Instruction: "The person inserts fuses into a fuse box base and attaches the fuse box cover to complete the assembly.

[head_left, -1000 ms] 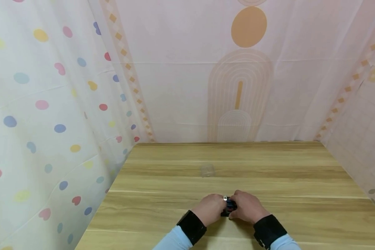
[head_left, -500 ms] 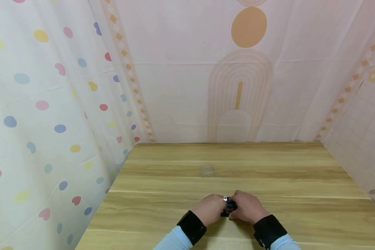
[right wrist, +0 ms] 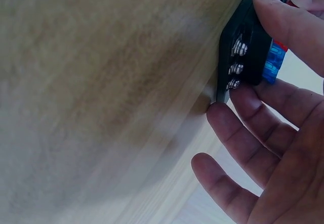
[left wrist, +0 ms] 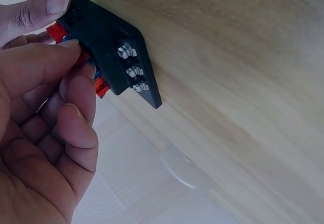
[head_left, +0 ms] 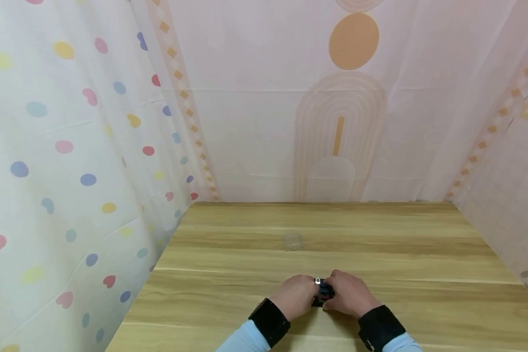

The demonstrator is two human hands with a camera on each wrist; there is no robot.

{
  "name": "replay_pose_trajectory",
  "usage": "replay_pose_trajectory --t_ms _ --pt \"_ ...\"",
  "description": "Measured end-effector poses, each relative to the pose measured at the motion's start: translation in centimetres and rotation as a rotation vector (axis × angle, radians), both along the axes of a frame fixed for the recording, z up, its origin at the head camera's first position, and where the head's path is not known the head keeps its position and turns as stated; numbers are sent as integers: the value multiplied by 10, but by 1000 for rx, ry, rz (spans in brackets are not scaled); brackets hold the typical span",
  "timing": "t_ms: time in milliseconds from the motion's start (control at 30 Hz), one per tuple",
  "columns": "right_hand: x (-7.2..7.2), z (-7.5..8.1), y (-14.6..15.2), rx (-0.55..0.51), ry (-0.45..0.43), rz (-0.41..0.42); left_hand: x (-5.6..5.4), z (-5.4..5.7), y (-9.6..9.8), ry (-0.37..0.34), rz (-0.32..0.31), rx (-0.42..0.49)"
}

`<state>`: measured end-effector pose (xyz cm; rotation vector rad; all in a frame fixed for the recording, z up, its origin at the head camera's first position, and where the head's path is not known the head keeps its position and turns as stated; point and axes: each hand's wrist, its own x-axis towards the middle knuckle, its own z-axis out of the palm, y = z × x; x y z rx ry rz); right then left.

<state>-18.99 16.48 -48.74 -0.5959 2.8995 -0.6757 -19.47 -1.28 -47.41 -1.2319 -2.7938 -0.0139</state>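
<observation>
A black fuse block with a row of red and blue blade fuses sits on the table between my hands. Metal screw terminals line its side. My right hand grips the block, thumb on its top and fingers against its lower edge. On the other side, my left hand has thumb and index finger pinched at the fuse row, around a red fuse mostly hidden by the fingertips. Whether that fuse is fully seated cannot be seen.
A clear plastic piece, like a cover, lies on the wood-grain table beyond the hands. Patterned curtains hang behind the table and along both sides.
The head view has shifted slightly. Both hands and the fuse block keep nearly the same position, and the grip looks unchanged.
</observation>
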Motion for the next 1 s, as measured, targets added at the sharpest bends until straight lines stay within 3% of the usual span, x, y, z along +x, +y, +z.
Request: replay_pose_trajectory --t_ms 500,667,1000 --pt "0 -1 0 51 20 4 -8 1 -9 -35 -9 33" --pt "1 1 0 58 2 -1 -14 2 -16 -43 27 25" --pt "3 6 1 37 -40 -40 -29 9 -31 -41 167 33"
